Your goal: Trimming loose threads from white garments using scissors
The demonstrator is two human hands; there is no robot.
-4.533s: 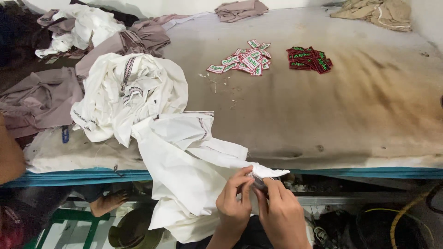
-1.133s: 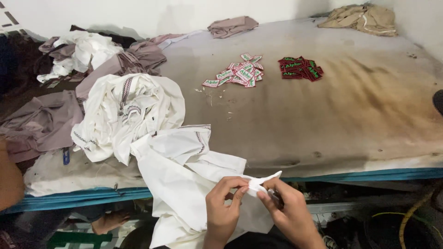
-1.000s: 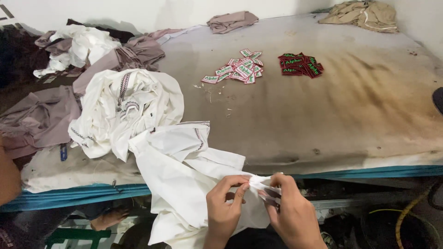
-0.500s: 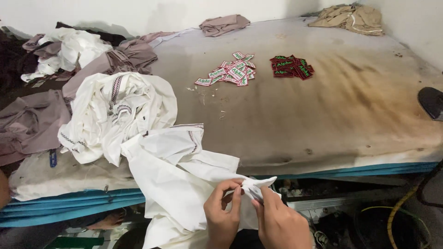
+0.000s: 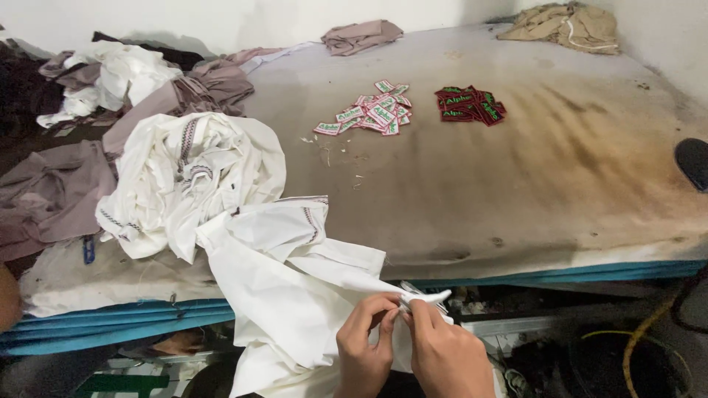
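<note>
A white garment (image 5: 287,287) hangs off the front edge of the stained table (image 5: 531,191) into my lap. My left hand (image 5: 365,346) and my right hand (image 5: 446,354) pinch a folded corner of this white garment (image 5: 424,298) between thumbs and fingers, close together below the table edge. Whether a small label sits inside the pinched fold cannot be told. A heap of white clothing (image 5: 184,180) lies on the table just behind the garment.
Light-coloured labels (image 5: 369,114) and dark red labels (image 5: 470,105) lie in two piles mid-table. Mauve garments (image 5: 44,195) pile up at the left, another mauve one (image 5: 361,35) and a beige one (image 5: 564,21) at the back. A dark object (image 5: 693,162) sits at the right edge.
My hands stay pinched on the white garment's corner throughout, working it slightly. The view has shifted a little left and down; nothing on the table has moved.
</note>
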